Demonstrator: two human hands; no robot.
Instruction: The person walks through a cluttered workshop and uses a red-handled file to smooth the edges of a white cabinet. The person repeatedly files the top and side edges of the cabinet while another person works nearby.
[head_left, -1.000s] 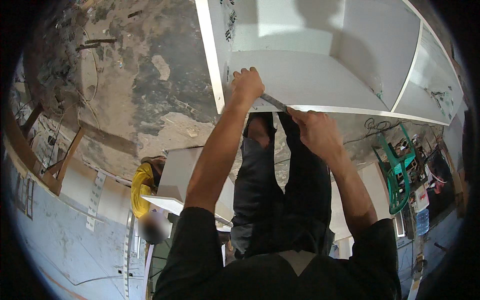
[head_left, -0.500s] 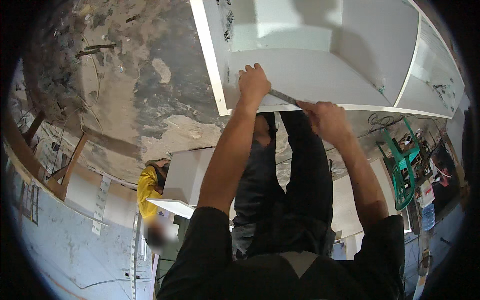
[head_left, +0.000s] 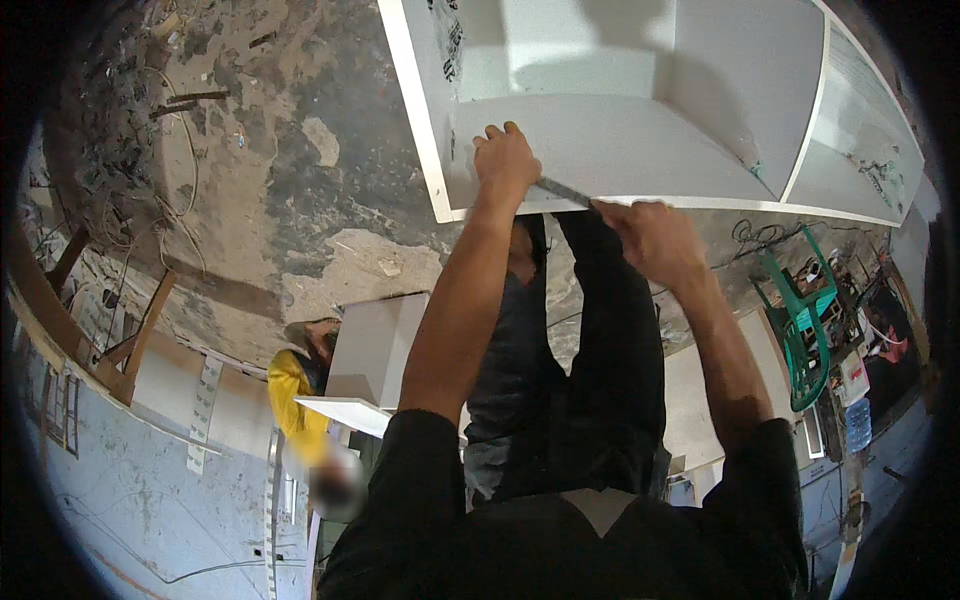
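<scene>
Head view: both hands are on one tool, a slim grey bar (head_left: 566,190) slanting btwn them at the near edge of a white cabinet (head_left: 415,110). L hand (head_left: 507,160) has fingers curled in, closed round the bar's far-left end, just over the cabinet's inside near its left corner; fingertip detail is too small to tell. R hand (head_left: 655,240) is closed on the near-right end, thumb side toward the bar, knuckles up, just near of the cabinet edge. Can't tell if the bar's underside touches that edge.

Cabinet fills the far side, centre to right, open face up, w/ a divider making a big compartment on the left & a smaller one on the right. Dark marks on its left inner wall; shadows fall inside.

Person's legs in dark trousers (head_left: 610,330) show btwn the forearms. Floor (head_left: 340,170) is patchy, grey & brown, w/ a thin cable (head_left: 188,150) and dark strips (head_left: 198,97) far left. On the left, a co-worker in a yellow top (head_left: 288,395) is right beside a white box unit (head_left: 375,345). On the right: green plastic chair (head_left: 806,360), clear-blue bottle (head_left: 858,425) near it, plus a dark cable coil (head_left: 755,232) btwn chair & cabinet.
</scene>
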